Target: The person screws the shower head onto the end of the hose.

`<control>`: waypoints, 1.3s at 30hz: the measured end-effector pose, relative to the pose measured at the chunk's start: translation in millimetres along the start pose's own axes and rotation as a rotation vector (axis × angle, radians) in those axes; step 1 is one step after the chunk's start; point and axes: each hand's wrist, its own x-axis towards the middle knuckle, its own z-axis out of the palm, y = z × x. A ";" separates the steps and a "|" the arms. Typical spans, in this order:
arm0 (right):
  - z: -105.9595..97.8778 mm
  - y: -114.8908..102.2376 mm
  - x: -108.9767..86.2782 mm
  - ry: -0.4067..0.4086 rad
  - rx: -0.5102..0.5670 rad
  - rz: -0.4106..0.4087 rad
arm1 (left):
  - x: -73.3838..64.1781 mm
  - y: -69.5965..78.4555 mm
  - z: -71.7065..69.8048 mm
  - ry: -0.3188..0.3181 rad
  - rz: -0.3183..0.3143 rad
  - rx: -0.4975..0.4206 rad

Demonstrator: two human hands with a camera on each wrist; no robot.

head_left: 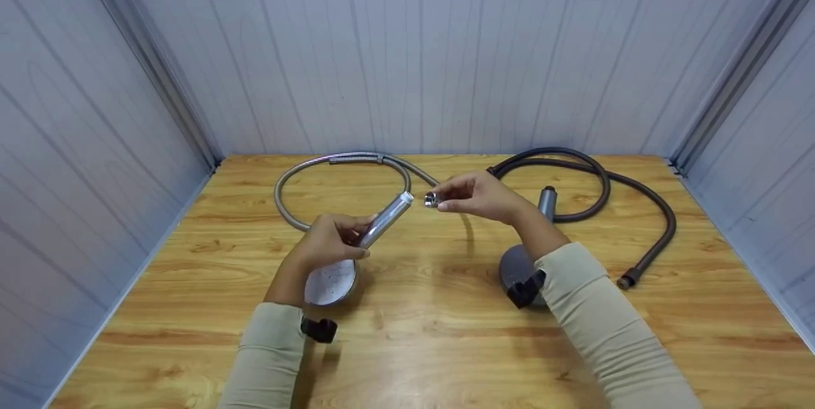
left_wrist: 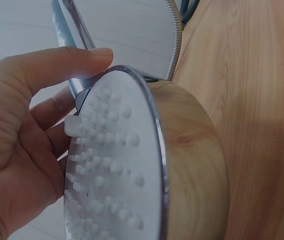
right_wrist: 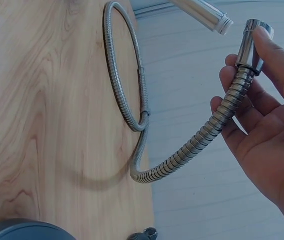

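My left hand (head_left: 328, 240) grips the chrome handle of a shower head (left_wrist: 116, 165), whose round white face with rubbery nozzles fills much of the left wrist view. The handle's white threaded end (right_wrist: 224, 25) points up toward the right hand. Between thumb and fingers, my right hand (head_left: 481, 197) pinches the chrome end nut (right_wrist: 252, 47) of a ribbed metal shower hose (right_wrist: 197, 145). A small gap separates the nut from the threaded end. The rest of this hose loops on the table behind the hands.
To the right lies a dark grey shower head (head_left: 517, 265), partly hidden by the right forearm. A dark hose (head_left: 656, 205) curls beside it, its end fitting (head_left: 627, 279) near the right side. The wooden table (head_left: 414, 345) is bounded by pale panel walls (head_left: 414, 52).
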 end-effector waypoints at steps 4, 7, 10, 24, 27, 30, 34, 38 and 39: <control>-2.0 -6.4 0.5 0.002 -0.043 -0.005 | -0.7 -1.4 -0.7 -0.008 0.025 -0.001; -4.8 -7.6 1.5 0.006 -0.064 0.009 | -1.0 -0.8 -0.9 -0.016 0.033 0.004; -7.8 -4.9 3.7 -0.001 -0.059 0.015 | -1.0 1.6 -0.6 -0.024 0.030 0.007; -6.0 -14.7 13.6 -0.004 -0.188 0.043 | -1.0 6.5 2.9 -0.057 0.045 0.023; -4.5 -15.9 14.8 -0.005 -0.215 0.044 | -0.7 7.0 3.4 -0.057 0.043 0.030; -2.6 -16.9 16.2 -0.007 -0.255 0.035 | -0.6 7.8 4.3 -0.061 0.040 0.029; -0.3 -15.6 19.2 -0.013 -0.336 -0.012 | -0.5 7.9 5.8 -0.071 0.038 0.024; 2.4 -17.3 20.9 -0.024 -0.399 -0.045 | 0.1 6.9 7.1 -0.075 0.043 0.034; 3.0 -18.0 21.2 -0.028 -0.414 -0.048 | 0.3 6.6 7.2 -0.074 0.043 0.037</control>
